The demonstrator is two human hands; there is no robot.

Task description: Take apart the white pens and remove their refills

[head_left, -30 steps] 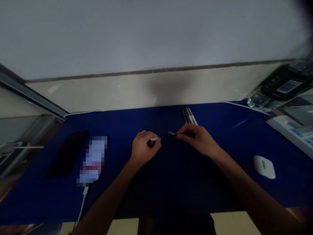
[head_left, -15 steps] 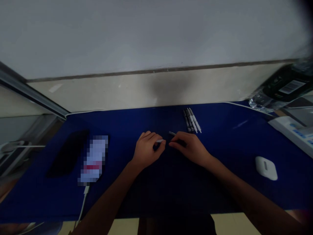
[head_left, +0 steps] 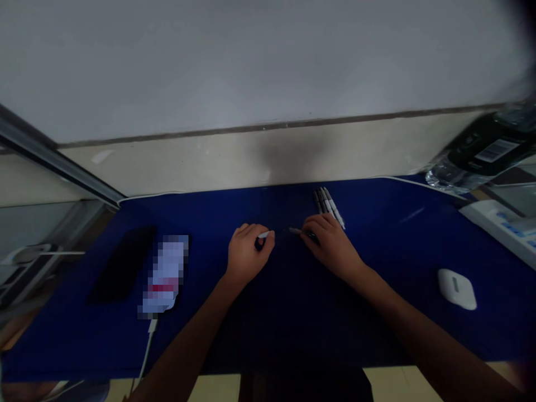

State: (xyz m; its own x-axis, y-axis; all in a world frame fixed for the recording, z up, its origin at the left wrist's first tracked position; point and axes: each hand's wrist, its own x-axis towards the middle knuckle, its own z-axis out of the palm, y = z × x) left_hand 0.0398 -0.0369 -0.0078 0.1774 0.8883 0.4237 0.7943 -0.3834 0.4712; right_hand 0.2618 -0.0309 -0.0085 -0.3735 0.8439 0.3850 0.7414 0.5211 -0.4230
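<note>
My left hand (head_left: 246, 254) is closed in a pinch on a short white pen part (head_left: 263, 234), its end showing between thumb and forefinger. Opposite it, my right hand (head_left: 335, 245) pinches a slim greyish pen part (head_left: 295, 230) that points toward the left hand. A gap separates the two pieces, and most of each is hidden by fingers. Just beyond the right hand, several black and white pens (head_left: 330, 205) lie side by side on the blue table cover (head_left: 218, 218); the hand overlaps their near ends.
At left lie a phone (head_left: 165, 273) with a white cable (head_left: 146, 346) and a dark flat object (head_left: 121, 265). On the right are a white earbud case (head_left: 456, 288), a white power strip (head_left: 502, 223) and a plastic bottle (head_left: 481, 148). A wall (head_left: 201, 162) stands behind the table.
My hands have moved apart, the left slightly leftward and the right slightly rightward, widening the gap between the pen parts. More of the right one's pale tip shows. The view has shifted slightly.
</note>
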